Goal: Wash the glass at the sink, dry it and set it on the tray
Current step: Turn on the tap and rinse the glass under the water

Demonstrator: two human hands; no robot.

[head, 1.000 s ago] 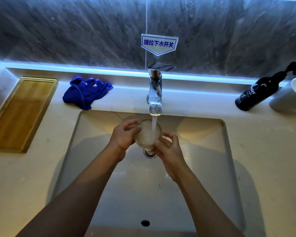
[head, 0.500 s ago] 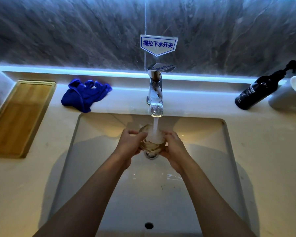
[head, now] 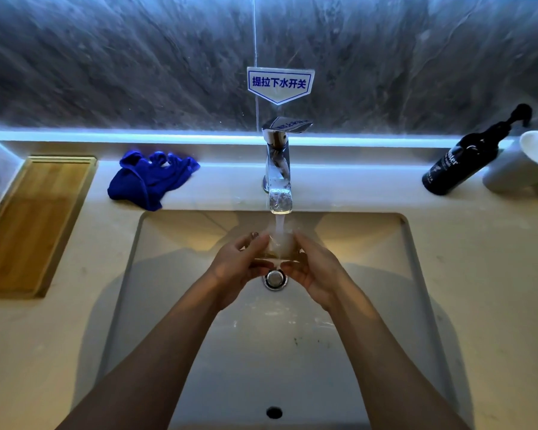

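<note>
A clear glass [head: 279, 248] is held under the running stream from the chrome tap [head: 278, 169], over the sink [head: 174, 305] and just above the drain plug [head: 275, 278]. My left hand [head: 238, 266] grips its left side and my right hand [head: 316, 270] its right side. Water falls onto the glass and runs off below it. The fingers hide most of the glass. A crumpled blue cloth [head: 151, 178] lies on the counter left of the tap. The wooden tray [head: 31, 225] sits at the far left.
A black pump bottle [head: 466, 156] and a white cup [head: 522, 162] stand at the back right. A lit ledge runs along the dark marble wall, with a blue and white sign [head: 280, 83] above the tap. A translucent container shows at the far left edge.
The glass has been turned in my hands from mouth-up and tilted to held between both palms. My right hand has risen from below the glass to its side. Water keeps running.
</note>
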